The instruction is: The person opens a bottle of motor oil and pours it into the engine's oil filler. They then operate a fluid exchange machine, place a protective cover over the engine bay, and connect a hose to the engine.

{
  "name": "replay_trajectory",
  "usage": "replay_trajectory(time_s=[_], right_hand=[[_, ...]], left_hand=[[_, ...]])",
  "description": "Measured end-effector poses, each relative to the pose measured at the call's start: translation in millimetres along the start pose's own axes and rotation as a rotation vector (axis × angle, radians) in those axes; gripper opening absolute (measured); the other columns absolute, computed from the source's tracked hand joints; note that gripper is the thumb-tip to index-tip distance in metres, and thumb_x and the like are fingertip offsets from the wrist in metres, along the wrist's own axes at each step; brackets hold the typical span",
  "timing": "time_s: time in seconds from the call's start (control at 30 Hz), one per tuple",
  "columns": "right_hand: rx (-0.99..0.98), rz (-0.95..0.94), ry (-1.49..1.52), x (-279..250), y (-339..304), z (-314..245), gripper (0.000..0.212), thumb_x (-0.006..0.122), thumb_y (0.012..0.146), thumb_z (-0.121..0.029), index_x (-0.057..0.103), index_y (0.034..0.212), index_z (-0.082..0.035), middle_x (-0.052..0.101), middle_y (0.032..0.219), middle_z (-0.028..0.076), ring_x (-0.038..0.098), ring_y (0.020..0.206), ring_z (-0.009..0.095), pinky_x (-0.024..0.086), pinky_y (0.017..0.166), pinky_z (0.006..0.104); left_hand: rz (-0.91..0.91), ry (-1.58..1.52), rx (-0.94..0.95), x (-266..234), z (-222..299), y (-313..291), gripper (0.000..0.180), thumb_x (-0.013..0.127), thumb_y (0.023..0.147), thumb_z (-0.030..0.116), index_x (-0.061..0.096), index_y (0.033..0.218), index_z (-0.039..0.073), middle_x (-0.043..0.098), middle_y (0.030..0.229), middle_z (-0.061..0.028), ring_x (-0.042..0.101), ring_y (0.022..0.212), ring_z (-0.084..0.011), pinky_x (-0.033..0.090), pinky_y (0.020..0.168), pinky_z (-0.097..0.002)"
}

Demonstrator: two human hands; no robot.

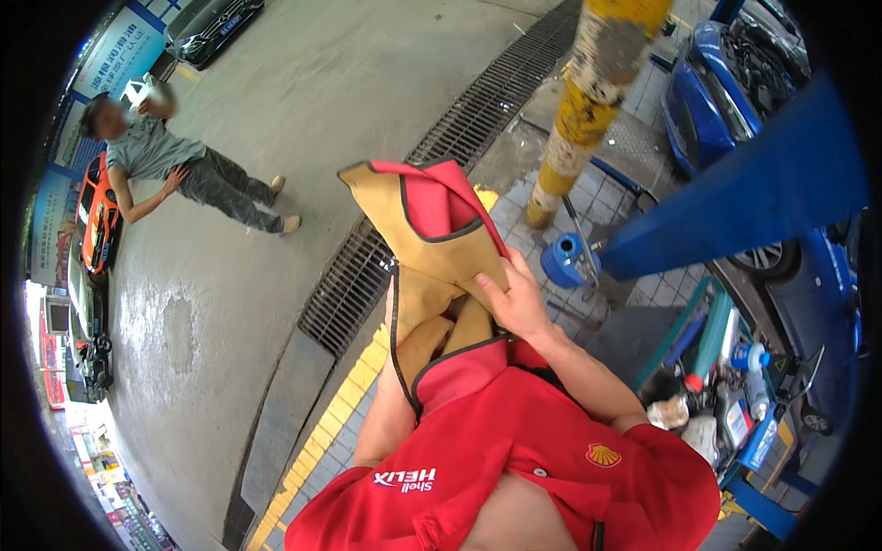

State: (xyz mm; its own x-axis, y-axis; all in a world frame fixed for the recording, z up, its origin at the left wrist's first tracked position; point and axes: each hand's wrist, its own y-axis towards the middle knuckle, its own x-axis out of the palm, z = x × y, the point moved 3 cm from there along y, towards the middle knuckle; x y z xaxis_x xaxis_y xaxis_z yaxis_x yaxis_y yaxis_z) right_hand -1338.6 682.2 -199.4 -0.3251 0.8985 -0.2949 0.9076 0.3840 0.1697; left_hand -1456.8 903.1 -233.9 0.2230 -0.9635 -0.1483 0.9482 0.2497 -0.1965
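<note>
In front of my chest is a folded fabric cover [425, 257], tan on one face and pinkish red on the other, with black bound edges. My right hand [517, 301] grips its right side, thumb lying over the tan face and fingers behind. The upper end is turned over, showing a red flap. Lower down, the cover is bunched into loose folds against my red shirt [514, 441]. My left forearm [386, 427] comes up beside the lower folds, and the cover hides the fingers of my left hand.
A yellow and white pillar [588, 101] stands ahead right, with a blue round container [570, 260] near its base. A blue lift post [735, 202], blue car [707, 101] and cluttered cart [712, 386] are at right. A drain grate [354, 285] crosses the floor. Another person [156, 151] stands far left.
</note>
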Motion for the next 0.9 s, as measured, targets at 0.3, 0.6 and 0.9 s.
replay_trajectory(time_s=[0.3,0.6,0.9], right_hand=[[0.427,0.422,0.81,3,315,17,0.044,0.061,0.122,-0.031,0.067,0.153,0.0,0.076,0.147,0.015,0.074,0.131,0.027,0.06,0.113,0.044],[0.369,0.456,1.307,-34,533,-10,0.046,0.054,0.124,-0.031,0.059,0.159,-0.002,0.072,0.154,0.018,0.073,0.136,0.035,0.06,0.118,0.052],[-0.388,0.136,1.604,-196,695,-15,0.054,0.045,0.126,-0.036,0.055,0.166,-0.001,0.063,0.166,0.021,0.063,0.151,0.041,0.047,0.132,0.0585]], left_hand=[[0.067,0.469,0.388,-158,84,293,0.044,0.081,0.102,0.024,0.074,0.143,0.011,0.08,0.127,-0.0137,0.076,0.114,-0.0335,0.061,0.101,-0.0415],[-0.09,0.678,0.515,-166,99,505,0.055,0.074,0.106,0.035,0.066,0.154,0.01,0.075,0.14,-0.0137,0.072,0.125,-0.0328,0.058,0.108,-0.0407],[-0.519,-0.256,-0.66,-97,-41,671,0.098,0.027,0.116,0.083,0.033,0.184,0.012,0.053,0.177,-0.0089,0.062,0.145,-0.0239,0.051,0.121,-0.0453]])
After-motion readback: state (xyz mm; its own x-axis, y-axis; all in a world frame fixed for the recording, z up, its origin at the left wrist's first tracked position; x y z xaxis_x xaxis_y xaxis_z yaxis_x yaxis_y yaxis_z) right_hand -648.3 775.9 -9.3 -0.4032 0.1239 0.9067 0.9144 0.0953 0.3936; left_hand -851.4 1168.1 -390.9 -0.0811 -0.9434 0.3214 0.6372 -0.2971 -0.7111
